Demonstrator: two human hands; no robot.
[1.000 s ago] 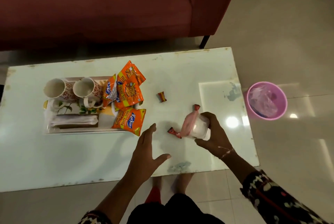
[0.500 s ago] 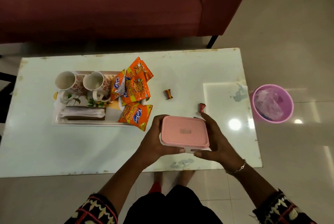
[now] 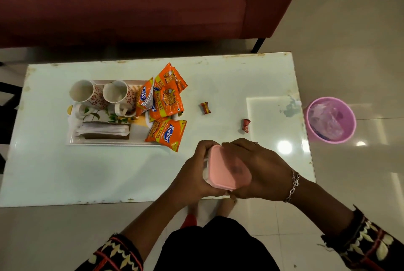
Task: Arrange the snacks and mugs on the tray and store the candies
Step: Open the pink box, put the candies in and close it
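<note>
Presently left hand (image 3: 196, 172) and right hand (image 3: 264, 168) curl fingers (image 3: 238, 145) round the pink-lidded plastic box (image 3: 227, 168); abrupt lid release could fling it off the white table (image 3: 131, 172).

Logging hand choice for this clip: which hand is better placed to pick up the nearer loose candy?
Right, probably. The right hand grips the pink-lidded box on the side nearest that candy; the left hand grips the far side.

Black sleeves (image 3: 369, 246) embroidered cream and red; silver bracelet (image 3: 294, 185) at right hand (image 3: 262, 168).
</note>
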